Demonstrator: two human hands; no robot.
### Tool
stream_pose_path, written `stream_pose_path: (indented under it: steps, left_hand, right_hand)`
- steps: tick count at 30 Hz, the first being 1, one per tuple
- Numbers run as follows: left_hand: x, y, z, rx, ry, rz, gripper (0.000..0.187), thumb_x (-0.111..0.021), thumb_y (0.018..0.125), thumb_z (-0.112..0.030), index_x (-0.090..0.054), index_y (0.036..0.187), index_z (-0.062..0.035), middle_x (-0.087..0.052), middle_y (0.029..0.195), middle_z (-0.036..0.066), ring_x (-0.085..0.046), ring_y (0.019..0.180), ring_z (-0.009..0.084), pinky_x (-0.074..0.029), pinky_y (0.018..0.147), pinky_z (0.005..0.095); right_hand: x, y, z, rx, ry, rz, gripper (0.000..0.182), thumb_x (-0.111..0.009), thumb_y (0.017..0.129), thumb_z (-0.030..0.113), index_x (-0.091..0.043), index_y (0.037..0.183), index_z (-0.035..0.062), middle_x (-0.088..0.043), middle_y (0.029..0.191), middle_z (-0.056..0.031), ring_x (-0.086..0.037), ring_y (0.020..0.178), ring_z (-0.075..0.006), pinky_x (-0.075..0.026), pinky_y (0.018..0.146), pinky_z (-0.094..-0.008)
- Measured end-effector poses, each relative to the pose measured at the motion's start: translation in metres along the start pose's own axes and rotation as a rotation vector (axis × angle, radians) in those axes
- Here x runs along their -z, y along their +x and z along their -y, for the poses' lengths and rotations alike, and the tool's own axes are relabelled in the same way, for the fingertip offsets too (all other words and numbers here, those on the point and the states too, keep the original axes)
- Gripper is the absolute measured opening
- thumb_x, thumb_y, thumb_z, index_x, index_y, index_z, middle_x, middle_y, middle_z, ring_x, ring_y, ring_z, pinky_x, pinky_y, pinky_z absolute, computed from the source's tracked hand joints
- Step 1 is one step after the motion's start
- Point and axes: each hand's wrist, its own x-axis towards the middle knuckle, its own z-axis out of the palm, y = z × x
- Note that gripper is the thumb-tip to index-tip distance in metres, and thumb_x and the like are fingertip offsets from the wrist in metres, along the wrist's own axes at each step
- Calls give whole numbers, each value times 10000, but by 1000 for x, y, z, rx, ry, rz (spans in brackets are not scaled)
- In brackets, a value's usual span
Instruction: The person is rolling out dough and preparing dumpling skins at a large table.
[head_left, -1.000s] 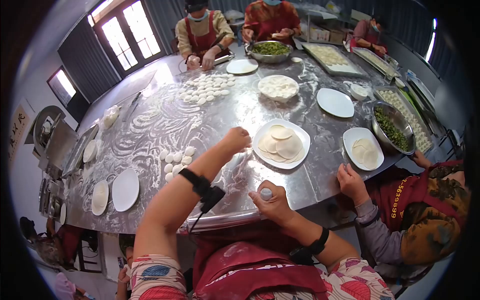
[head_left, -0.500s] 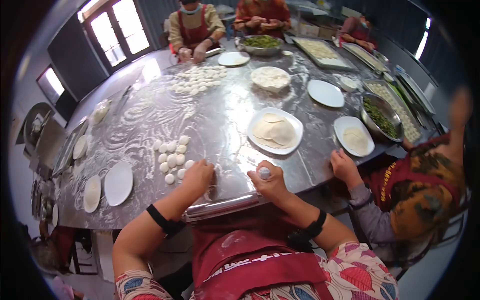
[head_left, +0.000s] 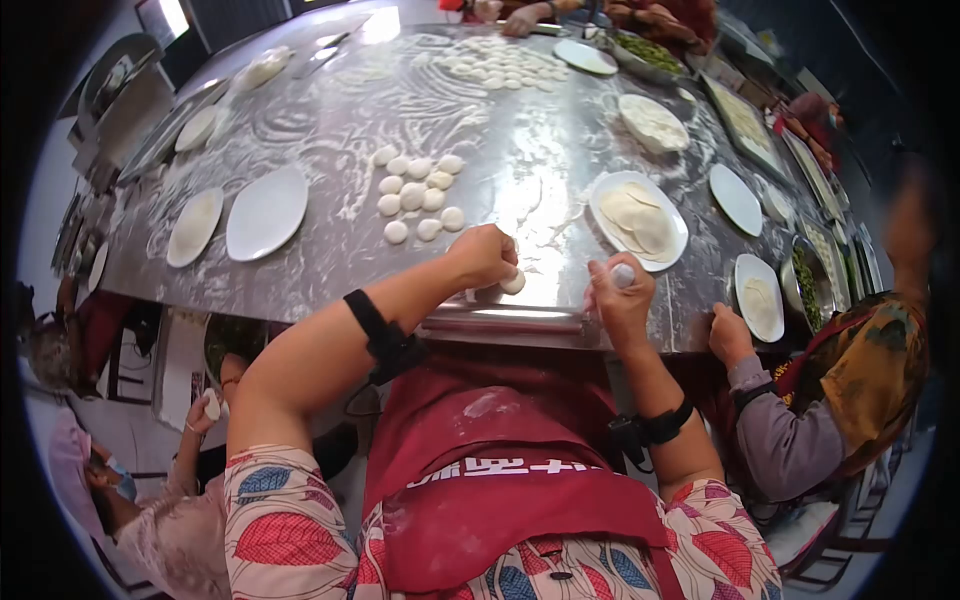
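At the table's near edge my left hand (head_left: 483, 256) is closed, its fingertips on a small round dough piece (head_left: 514, 283). My right hand (head_left: 620, 308) is wrapped round a rolling pin (head_left: 622, 275); only its pale, rounded end shows above the fist. Several dough pieces (head_left: 412, 196) lie in a cluster beyond my left hand. Behind my right hand stands a white plate (head_left: 679, 226) with thin, overlapping dough wrappers (head_left: 648, 230).
The metal table (head_left: 340, 240) is streaked with flour. White plates (head_left: 268, 214) stand at the left, and a bowl of flour (head_left: 655, 124) farther back. On the right, a co-worker's hand (head_left: 731, 335) is near a plate of wrappers (head_left: 762, 305) and a bowl of chopped greens (head_left: 806, 288).
My view has tilted down. My left hand has moved away from the dough cluster towards my right hand, and a dough piece now shows at its fingertips. The right hand still grips the rolling pin.
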Motion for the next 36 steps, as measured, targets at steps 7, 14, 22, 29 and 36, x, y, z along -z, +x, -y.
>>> stream_pose_path:
  steps: [7,14,22,29,36]
  left_hand:
    - [-2,8,-6,28,58,24,190,-692,698,-124,-701,859,-23,-690,769,122,-657,728,194,-509,667,326]
    - [3,-6,5,127,-160,68,101,-627,683,-81,-610,749,-6,-630,681,99,-609,632,182,-488,593,336]
    - [1,1,-6,-35,90,97,169,-609,747,-112,-649,883,-20,-656,784,152,-636,741,242,-493,671,360]
    - [-5,-5,-4,-29,-20,89,115,-601,746,-80,-652,815,-3,-649,752,152,-650,766,248,-497,687,362]
    - [-1,5,-5,-117,72,105,128,-598,743,-75,-650,833,0,-651,767,170,-645,735,257,-497,672,356]
  right_hand:
    - [-25,63,-12,51,-40,19,182,-660,822,39,-507,725,19,-532,531,-42,-495,392,-97,-359,350,-240]
    - [-3,8,-7,37,21,-34,206,-664,815,28,-489,705,36,-526,534,-36,-498,400,-98,-369,363,-250]
    - [-21,44,-8,39,-108,-98,199,-672,809,34,-495,718,23,-520,512,-38,-522,410,-108,-378,360,-246]
    - [-15,34,-11,49,-87,-102,164,-671,809,35,-519,751,16,-536,526,-40,-512,415,-96,-374,370,-246]
    - [-10,24,-11,53,-100,-102,148,-671,805,33,-529,772,10,-537,531,-31,-505,413,-92,-364,371,-251]
